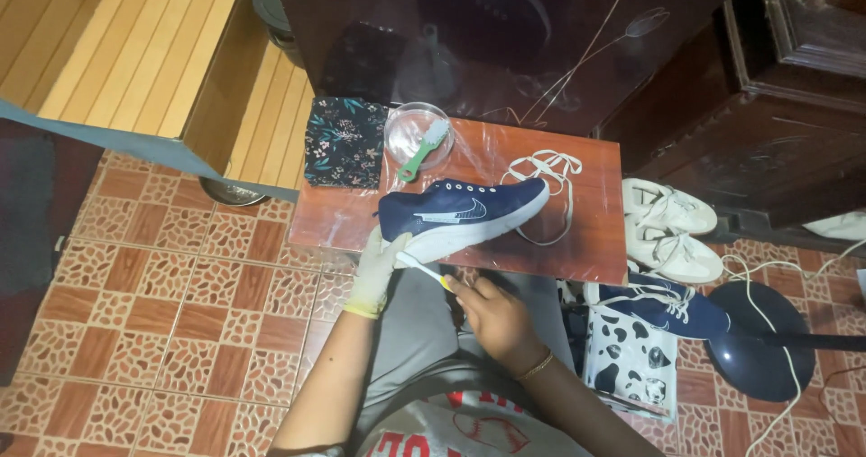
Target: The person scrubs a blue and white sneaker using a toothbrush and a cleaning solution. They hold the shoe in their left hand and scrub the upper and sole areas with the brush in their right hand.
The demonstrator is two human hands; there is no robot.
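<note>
While the left hand (377,272), in a pale glove, is wrapped around the heel end of a navy sneaker (460,215) and holds it tipped on its side, the bare right hand (494,317) is closed around a small toothbrush (424,271) with a yellow handle. The brush's white head touches the sneaker's white sole edge, just beside the gloved fingers. A thin bracelet (535,366) sits on the right wrist.

The sneaker lies on a small red-brown table (586,240) covered in clear plastic, near its front edge, toe pointing away from the left hand. Just beyond the sneaker's toe, 1 white shoelace (546,173) lies loose in loops on the tabletop. Behind the sneaker, at the table's back edge, stands a clear round dish (417,132) with a green-handled brush (422,149) resting across it. Beside that dish, further from the lace, a dark floral cloth (345,142) lies at the table's corner.

Off the table, past the lace side, 2 white sneakers (672,230) rest on the tiled floor. Nearer the person from those, a 2nd navy sneaker (663,305) sits on a black-and-white spotted bag (631,362). A dark round base (762,340) with a white cord stands just beyond that bag.
</note>
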